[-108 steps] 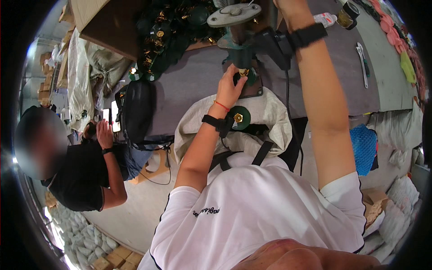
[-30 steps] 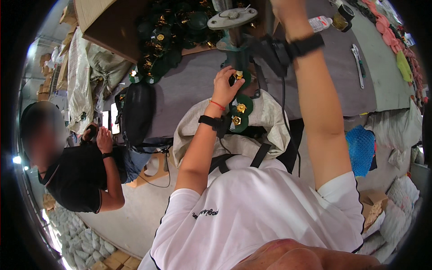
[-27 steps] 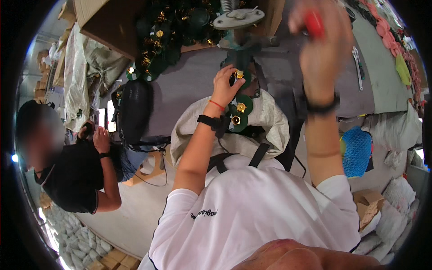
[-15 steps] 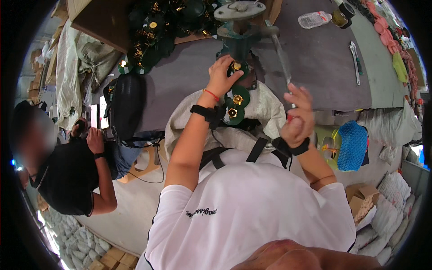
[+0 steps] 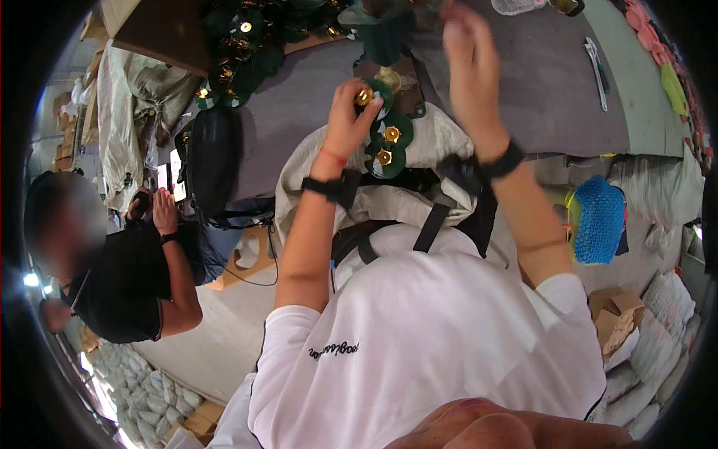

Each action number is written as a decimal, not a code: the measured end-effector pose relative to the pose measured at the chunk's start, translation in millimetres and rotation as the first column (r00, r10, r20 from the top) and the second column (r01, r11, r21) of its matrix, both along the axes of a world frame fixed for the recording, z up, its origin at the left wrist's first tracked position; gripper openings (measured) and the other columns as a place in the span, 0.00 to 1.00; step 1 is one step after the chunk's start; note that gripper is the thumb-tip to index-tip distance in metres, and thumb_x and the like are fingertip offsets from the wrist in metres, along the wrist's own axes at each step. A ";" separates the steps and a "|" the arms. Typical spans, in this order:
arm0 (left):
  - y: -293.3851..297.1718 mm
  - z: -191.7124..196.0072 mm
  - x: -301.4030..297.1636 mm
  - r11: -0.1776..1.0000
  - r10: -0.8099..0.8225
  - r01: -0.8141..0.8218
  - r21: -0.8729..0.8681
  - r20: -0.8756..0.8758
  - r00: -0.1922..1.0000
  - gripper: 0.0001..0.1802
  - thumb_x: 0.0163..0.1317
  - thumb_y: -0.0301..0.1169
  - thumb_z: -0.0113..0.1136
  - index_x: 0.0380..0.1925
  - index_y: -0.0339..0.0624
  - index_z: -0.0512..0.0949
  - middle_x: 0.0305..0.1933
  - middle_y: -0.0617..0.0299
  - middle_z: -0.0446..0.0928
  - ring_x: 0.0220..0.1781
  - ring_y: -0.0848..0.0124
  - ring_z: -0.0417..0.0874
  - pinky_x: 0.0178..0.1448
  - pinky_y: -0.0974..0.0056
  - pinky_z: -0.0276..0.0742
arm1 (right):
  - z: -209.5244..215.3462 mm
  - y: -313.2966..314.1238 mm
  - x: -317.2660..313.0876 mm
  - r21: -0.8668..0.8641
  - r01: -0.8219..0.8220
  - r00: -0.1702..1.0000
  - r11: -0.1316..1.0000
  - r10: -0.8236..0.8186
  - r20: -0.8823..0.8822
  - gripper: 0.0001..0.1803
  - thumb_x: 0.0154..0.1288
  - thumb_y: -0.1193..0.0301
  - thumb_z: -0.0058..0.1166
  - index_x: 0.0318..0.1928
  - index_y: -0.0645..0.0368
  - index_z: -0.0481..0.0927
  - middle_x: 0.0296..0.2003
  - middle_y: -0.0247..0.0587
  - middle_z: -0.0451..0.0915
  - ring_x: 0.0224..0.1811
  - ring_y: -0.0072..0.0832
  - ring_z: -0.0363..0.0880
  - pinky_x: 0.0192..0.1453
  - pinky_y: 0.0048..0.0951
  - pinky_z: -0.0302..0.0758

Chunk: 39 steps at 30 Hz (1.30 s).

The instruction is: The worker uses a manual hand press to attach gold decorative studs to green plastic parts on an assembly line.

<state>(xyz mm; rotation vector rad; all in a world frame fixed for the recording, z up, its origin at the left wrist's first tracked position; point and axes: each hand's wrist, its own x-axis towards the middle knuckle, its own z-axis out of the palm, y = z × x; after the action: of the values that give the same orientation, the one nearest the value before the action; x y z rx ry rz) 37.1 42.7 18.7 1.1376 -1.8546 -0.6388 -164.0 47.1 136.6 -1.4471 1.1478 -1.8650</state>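
Left hand (image 5: 345, 127) is pinching a round dark-green disc (image 5: 385, 93) at its gold metal fitting (image 5: 363, 97); disc is lying rightward, near the green metal press column (image 5: 380, 43). Right hand (image 5: 474, 71) is hanging farther off, grip unclear.

wrench (image 5: 596, 75) on table (image 5: 516, 82), right | bag (image 5: 213, 168) left of sack (image 5: 441, 127) | two discs (image 5: 393, 133) on sack | carton (image 5: 153, 34) behind bag

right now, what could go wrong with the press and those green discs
The left hand, holding a gold-centred green disc, is close to the press; it could get pinched if it strayed underneath. The two other green discs lie over the pale sack, so they might slide off if the cloth shifts.
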 end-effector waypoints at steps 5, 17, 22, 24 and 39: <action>82.2 -6.1 20.5 0.991 0.113 -0.116 0.062 0.059 0.992 0.19 0.55 0.33 0.69 0.45 0.39 0.76 0.59 0.47 0.71 0.60 0.50 0.72 0.62 0.55 0.69 | -109.5 63.9 16.4 0.199 -0.069 0.812 0.978 0.171 -0.558 0.27 0.62 0.64 0.58 0.59 0.62 0.70 0.58 0.54 0.70 0.60 0.48 0.69 0.63 0.43 0.67; 118.5 -27.0 38.3 0.994 -0.109 0.097 0.059 0.266 0.958 0.29 0.47 0.44 0.74 0.46 0.42 0.75 0.62 0.47 0.70 0.63 0.46 0.69 0.67 0.50 0.63 | -119.7 116.3 1.1 0.204 -0.285 0.517 0.937 0.329 -0.790 0.27 0.59 0.67 0.60 0.58 0.60 0.72 0.62 0.50 0.68 0.66 0.46 0.64 0.67 0.45 0.63; 99.3 9.4 53.2 0.987 0.053 -0.054 0.151 0.012 0.999 0.21 0.64 0.41 0.56 0.52 0.40 0.75 0.66 0.43 0.66 0.67 0.46 0.65 0.71 0.51 0.58 | -109.6 69.4 -46.2 0.326 -0.071 0.913 0.943 0.193 -0.359 0.21 0.65 0.75 0.54 0.59 0.63 0.71 0.57 0.50 0.75 0.53 0.36 0.79 0.51 0.30 0.76; 58.7 3.8 70.2 0.970 0.227 -0.212 0.117 -0.140 0.964 0.17 0.66 0.37 0.55 0.48 0.38 0.76 0.59 0.44 0.72 0.63 0.50 0.71 0.67 0.54 0.63 | -101.4 25.4 -64.7 0.440 -0.121 0.985 0.890 0.164 -0.060 0.20 0.69 0.74 0.52 0.60 0.67 0.69 0.50 0.46 0.79 0.49 0.28 0.79 0.52 0.27 0.76; -322.9 81.1 -54.9 0.976 -0.184 0.218 0.016 0.602 0.777 0.24 0.56 0.46 0.62 0.48 0.42 0.80 0.54 0.46 0.77 0.58 0.49 0.74 0.63 0.53 0.71 | -89.3 -208.6 -28.8 -0.040 0.454 0.637 0.890 -0.356 -0.684 0.19 0.71 0.64 0.48 0.50 0.71 0.75 0.42 0.65 0.79 0.44 0.61 0.77 0.45 0.46 0.75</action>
<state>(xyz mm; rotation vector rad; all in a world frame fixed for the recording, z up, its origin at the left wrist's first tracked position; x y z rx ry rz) -17.8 -280.2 99.8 1.2022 -2.5507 -0.3496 -192.8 -161.5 47.3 -1.9916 2.0644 -1.4694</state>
